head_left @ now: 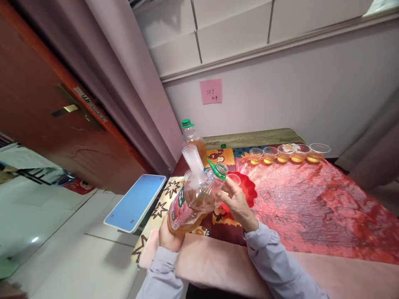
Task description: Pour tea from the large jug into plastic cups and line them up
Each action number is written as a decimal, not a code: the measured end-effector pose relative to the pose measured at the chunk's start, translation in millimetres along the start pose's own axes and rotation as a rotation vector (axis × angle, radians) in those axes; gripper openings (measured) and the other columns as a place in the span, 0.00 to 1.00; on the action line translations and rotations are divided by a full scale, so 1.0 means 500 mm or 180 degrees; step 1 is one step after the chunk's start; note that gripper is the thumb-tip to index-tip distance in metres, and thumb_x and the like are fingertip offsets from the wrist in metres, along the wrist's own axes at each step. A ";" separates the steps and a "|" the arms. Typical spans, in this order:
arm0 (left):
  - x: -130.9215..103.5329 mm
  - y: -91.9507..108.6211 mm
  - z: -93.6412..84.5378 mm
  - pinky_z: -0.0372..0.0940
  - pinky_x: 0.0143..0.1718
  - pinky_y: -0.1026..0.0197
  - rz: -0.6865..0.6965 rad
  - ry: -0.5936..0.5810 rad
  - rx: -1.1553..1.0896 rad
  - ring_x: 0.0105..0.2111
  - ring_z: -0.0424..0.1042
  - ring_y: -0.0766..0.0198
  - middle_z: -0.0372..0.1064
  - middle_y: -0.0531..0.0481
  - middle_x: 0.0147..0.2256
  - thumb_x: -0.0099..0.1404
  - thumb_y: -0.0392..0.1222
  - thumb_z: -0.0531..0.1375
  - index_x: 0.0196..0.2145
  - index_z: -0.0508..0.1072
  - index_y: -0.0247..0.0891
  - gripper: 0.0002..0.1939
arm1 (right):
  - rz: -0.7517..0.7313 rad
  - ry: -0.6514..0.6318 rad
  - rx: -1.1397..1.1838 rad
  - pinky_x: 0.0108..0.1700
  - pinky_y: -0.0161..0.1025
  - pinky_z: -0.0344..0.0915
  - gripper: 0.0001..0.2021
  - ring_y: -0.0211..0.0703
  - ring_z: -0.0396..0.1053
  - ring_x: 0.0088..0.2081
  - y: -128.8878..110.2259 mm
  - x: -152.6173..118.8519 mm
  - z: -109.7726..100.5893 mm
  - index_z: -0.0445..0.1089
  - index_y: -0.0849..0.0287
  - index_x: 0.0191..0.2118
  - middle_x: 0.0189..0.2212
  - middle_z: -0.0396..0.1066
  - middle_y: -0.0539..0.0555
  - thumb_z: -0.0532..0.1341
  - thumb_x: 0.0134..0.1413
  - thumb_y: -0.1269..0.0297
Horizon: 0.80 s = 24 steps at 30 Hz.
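My left hand [171, 234] is wrapped under the base of a large clear bottle [195, 207] with a pink label and amber liquid in it. The bottle leans to the right, its neck uncapped, with a green handle around it. Fingers of my right hand [236, 203] are closed at the bottle's neck. Behind the bottle stands a stack of clear plastic cups [193, 160]. A red scalloped dish [249, 189] sits just beyond my right hand, partly hidden by it, with a clear cup rim [233, 180] showing inside.
A second bottle [195, 139] with a green cap stands at the back left. Near it lies a small green cap [223, 146]. Several cups [285, 154] with yellow liquid form a row at the back right. A blue board [135, 203] is left of the table.
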<state>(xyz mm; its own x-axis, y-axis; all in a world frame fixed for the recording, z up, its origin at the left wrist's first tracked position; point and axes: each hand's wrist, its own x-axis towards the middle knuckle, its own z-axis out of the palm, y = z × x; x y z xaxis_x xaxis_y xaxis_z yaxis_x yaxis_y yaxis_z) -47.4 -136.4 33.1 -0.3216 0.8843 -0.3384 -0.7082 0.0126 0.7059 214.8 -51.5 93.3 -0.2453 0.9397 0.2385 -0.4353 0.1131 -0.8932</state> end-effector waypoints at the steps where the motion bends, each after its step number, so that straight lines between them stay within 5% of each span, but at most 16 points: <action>1: -0.002 0.007 0.002 0.60 0.74 0.46 -0.0084 -0.0002 -0.0153 0.73 0.64 0.47 0.82 0.44 0.58 0.76 0.46 0.59 0.55 0.83 0.42 0.17 | 0.0034 0.0049 0.0072 0.59 0.54 0.78 0.35 0.60 0.78 0.59 -0.001 -0.001 0.004 0.74 0.50 0.66 0.63 0.77 0.60 0.76 0.57 0.44; 5: -0.021 0.045 0.013 0.55 0.76 0.40 -0.0103 -0.0219 -0.0212 0.73 0.63 0.47 0.81 0.42 0.59 0.78 0.46 0.55 0.58 0.82 0.43 0.20 | 0.0181 0.0171 0.0330 0.53 0.53 0.81 0.35 0.61 0.77 0.59 -0.001 -0.005 0.015 0.76 0.50 0.64 0.61 0.78 0.60 0.76 0.55 0.41; 10: -0.048 0.097 0.012 0.70 0.66 0.44 0.0127 -0.0230 -0.0064 0.60 0.80 0.46 0.83 0.42 0.55 0.78 0.43 0.55 0.63 0.80 0.42 0.22 | 0.0174 0.0302 0.0493 0.53 0.51 0.80 0.32 0.60 0.78 0.58 -0.005 -0.017 0.045 0.77 0.49 0.62 0.59 0.80 0.58 0.74 0.57 0.39; 14: -0.057 0.126 -0.002 0.77 0.59 0.49 -0.0010 -0.0063 -0.0233 0.54 0.83 0.50 0.83 0.45 0.56 0.78 0.44 0.55 0.68 0.75 0.47 0.25 | 0.0091 0.0402 0.0558 0.59 0.52 0.77 0.29 0.60 0.76 0.62 0.000 -0.023 0.066 0.79 0.49 0.62 0.58 0.80 0.55 0.70 0.61 0.39; 19: -0.062 0.134 0.007 0.76 0.62 0.45 -0.0140 0.0208 -0.0170 0.59 0.80 0.48 0.82 0.47 0.57 0.78 0.44 0.55 0.74 0.68 0.51 0.29 | 0.0141 0.0585 0.0503 0.65 0.54 0.72 0.30 0.59 0.73 0.65 0.026 -0.023 0.071 0.79 0.50 0.60 0.59 0.80 0.56 0.69 0.61 0.36; 24: -0.061 0.124 0.021 0.71 0.66 0.40 -0.0149 0.0028 -0.0224 0.62 0.78 0.44 0.80 0.42 0.60 0.78 0.47 0.55 0.76 0.65 0.45 0.31 | 0.0122 0.0669 0.0486 0.70 0.53 0.66 0.33 0.58 0.73 0.65 0.041 -0.018 0.066 0.79 0.53 0.61 0.61 0.79 0.58 0.69 0.61 0.33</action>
<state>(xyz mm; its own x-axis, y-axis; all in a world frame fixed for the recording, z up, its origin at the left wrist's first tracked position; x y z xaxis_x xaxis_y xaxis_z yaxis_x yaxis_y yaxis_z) -74.9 -157.9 93.8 -0.2925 0.8794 -0.3756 -0.7648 0.0206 0.6439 179.2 -68.1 85.4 -0.0857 0.9906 0.1068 -0.5588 0.0409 -0.8283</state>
